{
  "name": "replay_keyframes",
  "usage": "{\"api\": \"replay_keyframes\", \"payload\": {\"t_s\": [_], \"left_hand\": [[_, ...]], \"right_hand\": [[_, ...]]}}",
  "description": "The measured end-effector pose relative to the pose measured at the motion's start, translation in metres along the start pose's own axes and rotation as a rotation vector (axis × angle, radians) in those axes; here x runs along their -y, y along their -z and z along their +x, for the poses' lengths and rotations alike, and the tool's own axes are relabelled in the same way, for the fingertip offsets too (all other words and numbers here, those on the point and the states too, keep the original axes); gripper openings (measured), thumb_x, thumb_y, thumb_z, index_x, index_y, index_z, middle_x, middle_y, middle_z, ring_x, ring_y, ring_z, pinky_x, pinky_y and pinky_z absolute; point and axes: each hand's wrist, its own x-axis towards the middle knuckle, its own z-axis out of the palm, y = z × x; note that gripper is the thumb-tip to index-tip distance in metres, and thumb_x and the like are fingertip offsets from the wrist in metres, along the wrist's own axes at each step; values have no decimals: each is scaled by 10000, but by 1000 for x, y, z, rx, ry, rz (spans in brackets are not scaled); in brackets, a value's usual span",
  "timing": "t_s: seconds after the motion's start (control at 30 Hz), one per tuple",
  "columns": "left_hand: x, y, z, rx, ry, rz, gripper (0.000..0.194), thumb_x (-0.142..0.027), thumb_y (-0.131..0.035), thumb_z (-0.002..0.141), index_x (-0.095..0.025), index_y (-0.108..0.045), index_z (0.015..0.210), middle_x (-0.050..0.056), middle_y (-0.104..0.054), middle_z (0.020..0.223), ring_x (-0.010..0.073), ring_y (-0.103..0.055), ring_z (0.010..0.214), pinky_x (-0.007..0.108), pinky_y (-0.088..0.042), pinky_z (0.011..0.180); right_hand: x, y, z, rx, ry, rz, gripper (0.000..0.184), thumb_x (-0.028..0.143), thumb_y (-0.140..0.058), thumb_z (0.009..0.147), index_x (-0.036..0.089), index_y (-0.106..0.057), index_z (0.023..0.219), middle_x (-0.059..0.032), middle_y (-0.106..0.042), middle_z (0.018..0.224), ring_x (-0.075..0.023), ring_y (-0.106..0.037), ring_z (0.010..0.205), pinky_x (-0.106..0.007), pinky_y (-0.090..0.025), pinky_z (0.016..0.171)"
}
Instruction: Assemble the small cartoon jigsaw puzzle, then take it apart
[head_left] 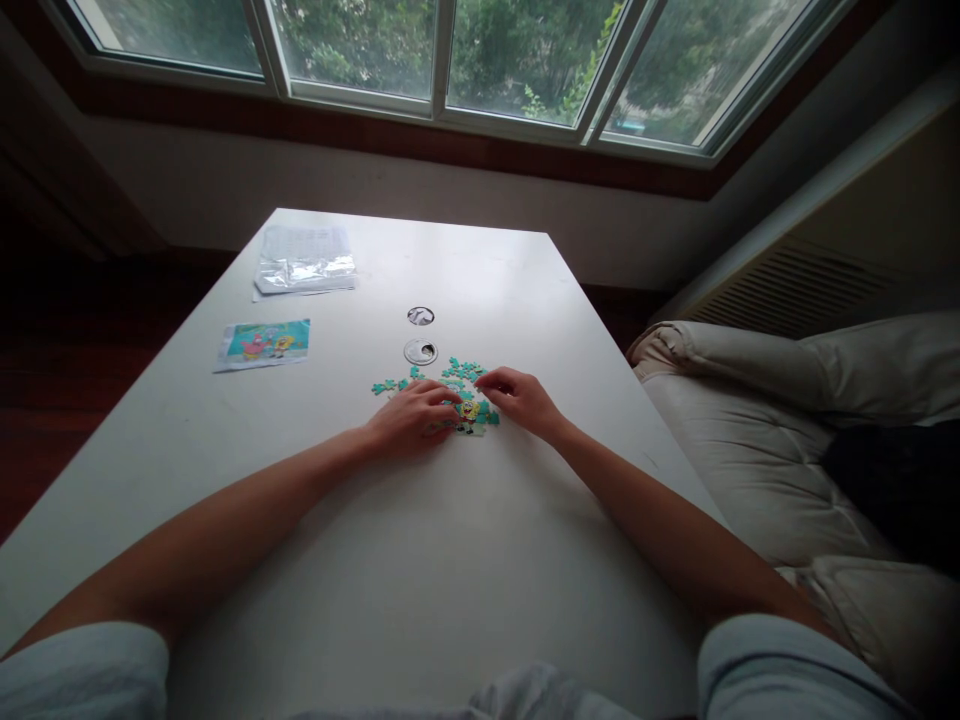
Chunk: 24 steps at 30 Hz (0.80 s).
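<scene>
A partly joined jigsaw puzzle (pixel 470 410) with a yellow cartoon figure on teal lies on the white table between my hands. My left hand (pixel 416 412) rests palm down at its left side, fingers spread and curved over the pieces, hiding part of them. Beyond the right edge of the joined part, my right hand (pixel 521 398) has thumb and forefinger pinched together; whatever is between the tips is too small to make out. Loose teal puzzle pieces (pixel 463 369) lie behind the puzzle, and several more puzzle pieces (pixel 390 386) are scattered past my left fingers.
A reference picture (pixel 270 343) of cartoon figures lies at the left. Behind it is a clear plastic bag (pixel 305 260) on paper. Two round holes or discs (pixel 421 352) mark the table's middle. A cream sofa (pixel 757 450) stands at the right, windows (pixel 510 60) ahead.
</scene>
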Motion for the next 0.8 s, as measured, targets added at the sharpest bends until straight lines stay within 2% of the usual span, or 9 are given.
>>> {"api": "replay_keyframes", "payload": {"t_s": [0.13, 0.3, 0.47, 0.67, 0.8], "left_hand": [[1, -3, -1, 57, -45, 29, 358, -245, -623, 918, -292, -656, 1272, 51, -608, 1397, 276, -498, 1316, 441, -390, 1099], [2, -5, -1, 78, -44, 44, 380, -259, -589, 943, -286, -631, 1320, 68, -595, 1413, 271, -515, 1302, 445, -391, 1105], [0, -6, 0, 90, -46, 67, 388, -309, -558, 981, -294, -607, 1366, 76, -581, 1423, 277, -510, 1305, 459, -386, 1112], [-1, -8, -1, 82, -48, 72, 390, -315, -558, 988, -319, -606, 1375, 74, -578, 1425, 274, -508, 1307, 453, -389, 1113], [0, -9, 0, 78, -39, 56, 378, -312, -563, 987, -319, -620, 1360, 68, -583, 1421, 269, -512, 1304, 445, -392, 1112]], "right_hand": [[1, 8, -19, -29, 51, -60, 155, 209, -632, 872, 216, -756, 965, -32, -723, 931, -142, -614, 735, -285, -493, 680], [8, 10, -37, -26, 117, -77, 133, 210, -626, 911, 227, -743, 972, -31, -714, 920, -151, -627, 764, -278, -492, 661], [4, 13, -50, -19, 181, -161, 125, 235, -599, 957, 238, -723, 968, -32, -717, 919, -156, -638, 771, -277, -503, 645], [-3, 18, -59, 26, 363, -294, 136, 212, -562, 989, 240, -695, 991, -57, -725, 953, -192, -647, 896, -342, -528, 808], [-3, 18, -62, 29, 407, -362, 145, 215, -544, 1000, 239, -686, 1002, -67, -719, 958, -207, -634, 921, -360, -528, 824]]}}
